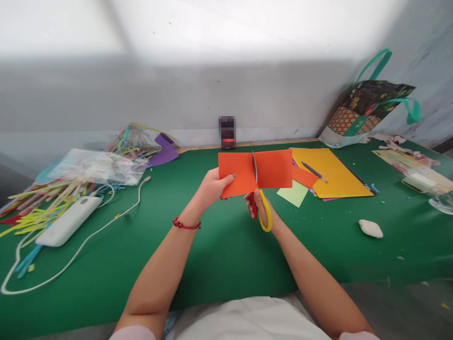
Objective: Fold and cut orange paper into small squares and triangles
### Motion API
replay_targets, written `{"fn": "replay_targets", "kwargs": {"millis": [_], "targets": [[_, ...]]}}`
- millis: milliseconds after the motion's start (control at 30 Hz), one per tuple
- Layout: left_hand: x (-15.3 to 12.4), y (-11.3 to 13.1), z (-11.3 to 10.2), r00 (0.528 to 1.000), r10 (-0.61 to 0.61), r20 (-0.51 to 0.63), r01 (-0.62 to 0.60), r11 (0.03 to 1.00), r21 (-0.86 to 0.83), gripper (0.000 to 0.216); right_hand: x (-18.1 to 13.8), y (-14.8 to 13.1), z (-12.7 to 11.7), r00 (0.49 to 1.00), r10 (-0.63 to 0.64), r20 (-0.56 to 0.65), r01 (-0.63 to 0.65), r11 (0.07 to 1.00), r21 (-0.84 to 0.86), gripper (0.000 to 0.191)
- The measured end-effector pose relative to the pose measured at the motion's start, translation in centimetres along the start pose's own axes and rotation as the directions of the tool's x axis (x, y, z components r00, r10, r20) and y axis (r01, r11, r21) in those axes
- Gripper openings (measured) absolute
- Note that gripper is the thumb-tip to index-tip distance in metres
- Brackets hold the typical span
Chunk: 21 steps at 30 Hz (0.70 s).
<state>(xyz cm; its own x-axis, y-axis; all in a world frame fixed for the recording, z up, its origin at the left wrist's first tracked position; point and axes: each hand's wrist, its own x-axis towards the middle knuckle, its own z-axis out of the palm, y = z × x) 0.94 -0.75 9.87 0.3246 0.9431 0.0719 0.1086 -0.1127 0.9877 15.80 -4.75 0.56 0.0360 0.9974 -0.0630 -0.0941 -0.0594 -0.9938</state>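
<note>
An orange sheet of paper is held up above the green table. My left hand grips its left half, thumb on the front face and the other fingers mostly hidden behind. In my right hand are scissors with one yellow and one red handle loop. Their blades reach up across the middle of the sheet, and a slit runs from its lower edge along them. Right of the blades, the other half of the sheet stays level.
Yellow paper sheets with a pen lie to the right, beside a pale green square. A small white case sits nearer. At left are a white power bank, its cable and coloured strips. A phone leans against the wall; a bag stands back right.
</note>
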Motion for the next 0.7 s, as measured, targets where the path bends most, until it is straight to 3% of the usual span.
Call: {"fn": "replay_targets", "kwargs": {"millis": [233, 500, 700], "targets": [[0.12, -0.23, 0.01, 1.0, 0.015, 0.006, -0.015, 1.0, 0.019, 0.012, 0.03, -0.16, 0.0, 0.999, -0.023, 0.042, 0.023, 1.0, 0.005, 0.068], [0.19, -0.44, 0.07, 1.0, 0.019, 0.01, -0.019, 0.999, 0.047, 0.013, -0.07, -0.24, 0.02, 0.998, -0.039, -0.054, 0.039, 0.999, 0.003, 0.06], [0.37, -0.72, 0.03, 1.0, 0.014, 0.014, -0.014, 0.999, 0.034, 0.014, -0.34, -0.61, -0.05, 1.0, -0.024, 0.015, 0.023, 0.999, 0.044, 0.057]]}}
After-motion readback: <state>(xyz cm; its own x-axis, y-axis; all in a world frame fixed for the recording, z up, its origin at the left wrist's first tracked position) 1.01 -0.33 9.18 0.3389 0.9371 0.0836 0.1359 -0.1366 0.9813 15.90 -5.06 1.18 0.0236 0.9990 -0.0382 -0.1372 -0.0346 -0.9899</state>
